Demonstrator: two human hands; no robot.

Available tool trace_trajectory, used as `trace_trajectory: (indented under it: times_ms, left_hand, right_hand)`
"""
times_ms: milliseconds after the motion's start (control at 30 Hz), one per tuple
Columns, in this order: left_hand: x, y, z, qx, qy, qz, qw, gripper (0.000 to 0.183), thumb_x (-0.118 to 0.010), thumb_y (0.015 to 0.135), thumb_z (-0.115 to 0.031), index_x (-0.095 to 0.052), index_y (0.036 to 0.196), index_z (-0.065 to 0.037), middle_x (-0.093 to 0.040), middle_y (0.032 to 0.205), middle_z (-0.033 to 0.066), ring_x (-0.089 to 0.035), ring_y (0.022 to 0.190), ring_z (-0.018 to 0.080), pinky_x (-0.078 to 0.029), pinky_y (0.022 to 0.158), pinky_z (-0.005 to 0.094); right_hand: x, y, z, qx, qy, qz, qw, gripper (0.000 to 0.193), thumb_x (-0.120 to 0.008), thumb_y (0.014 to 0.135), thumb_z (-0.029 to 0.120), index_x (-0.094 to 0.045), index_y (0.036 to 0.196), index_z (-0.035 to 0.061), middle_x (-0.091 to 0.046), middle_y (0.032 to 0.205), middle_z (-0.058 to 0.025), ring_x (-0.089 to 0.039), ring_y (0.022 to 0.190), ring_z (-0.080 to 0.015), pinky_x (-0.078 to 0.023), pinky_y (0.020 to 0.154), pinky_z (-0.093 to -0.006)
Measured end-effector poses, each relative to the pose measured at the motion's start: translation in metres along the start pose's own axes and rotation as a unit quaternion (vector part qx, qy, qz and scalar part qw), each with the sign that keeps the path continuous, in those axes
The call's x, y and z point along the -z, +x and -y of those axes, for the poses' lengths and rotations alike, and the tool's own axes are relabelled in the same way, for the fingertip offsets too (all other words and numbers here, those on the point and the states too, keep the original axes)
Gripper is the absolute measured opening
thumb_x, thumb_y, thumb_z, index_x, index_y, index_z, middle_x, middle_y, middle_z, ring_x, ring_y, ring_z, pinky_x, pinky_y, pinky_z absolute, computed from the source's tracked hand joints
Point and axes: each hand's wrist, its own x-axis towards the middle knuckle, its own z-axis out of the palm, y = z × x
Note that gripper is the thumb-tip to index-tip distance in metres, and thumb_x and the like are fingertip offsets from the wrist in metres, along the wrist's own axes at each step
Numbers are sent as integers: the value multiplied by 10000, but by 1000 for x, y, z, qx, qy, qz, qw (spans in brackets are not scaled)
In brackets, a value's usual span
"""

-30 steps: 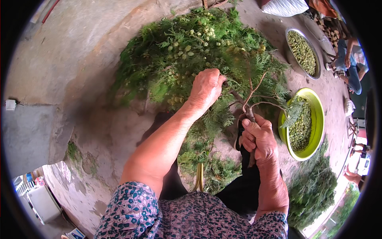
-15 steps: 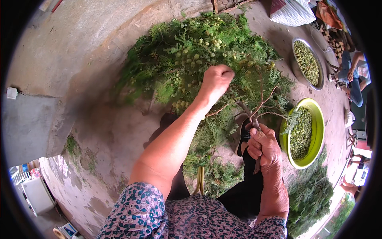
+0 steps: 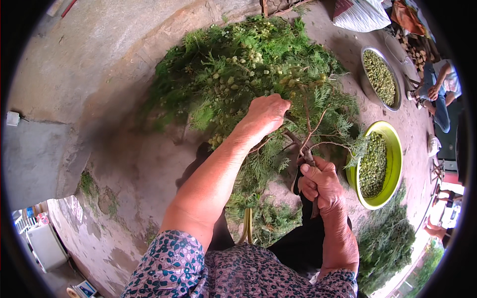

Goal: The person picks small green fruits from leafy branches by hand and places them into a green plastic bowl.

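Branch, forked, brown, woody (image 3: 307, 154), I'm clasping in my right hand (image 3: 323, 183), seemingly for steadiness, while my left hand (image 3: 268, 114) is hovering over feathery green foliage (image 3: 238, 62), hold untellable.

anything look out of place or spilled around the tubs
One mild oddity: a leafy sprig of the branch in the right hand overlaps the near rim of the green tub; whether it touches is unclear. Neither that tub nor the metal basin looks tipped or spilled.
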Motion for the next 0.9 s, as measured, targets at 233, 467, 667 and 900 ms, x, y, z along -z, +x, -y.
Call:
trace_trajectory:
  times_ms: [233,467,667,900]
  left_hand:
    - [-10,-11,16,201,-506,20,839,483,-536,841,-449,-472,1061,-23,-545,889,35,-543,853,175,-437,688,334]
    - [4,11,2,180,-135,43,973,237,-524,871,-214,-545,934,14,-592,795,134,-584,723,221,-463,601,334]
    - [17,8,17,258,-632,-188,706,118,-551,828,-126,-554,850,-10,-509,620,39,-417,450,57,-269,336,184]
    - [27,4,22,260,-677,-173,667,128,-573,812,-119,-574,866,-3,-591,673,83,-460,441,78,-308,350,207]
  right_hand:
    - [2,0,0,-15,8,16,1000,191,-580,826,83,-545,979,-25,-365,500,23,-311,348,-44,-232,309,-189]
    - [-1,-1,2,-4,-3,9,1000,182,-589,824,87,-543,954,-32,-364,499,19,-314,344,-47,-234,307,-191]
    - [0,0,3,-2,30,-2,1000,147,-618,808,99,-535,883,4,-352,499,20,-313,346,-48,-230,307,-192]
    - [3,0,3,7,55,-11,998,196,-641,791,123,-567,918,-7,-321,479,33,-299,331,-54,-227,302,-197]
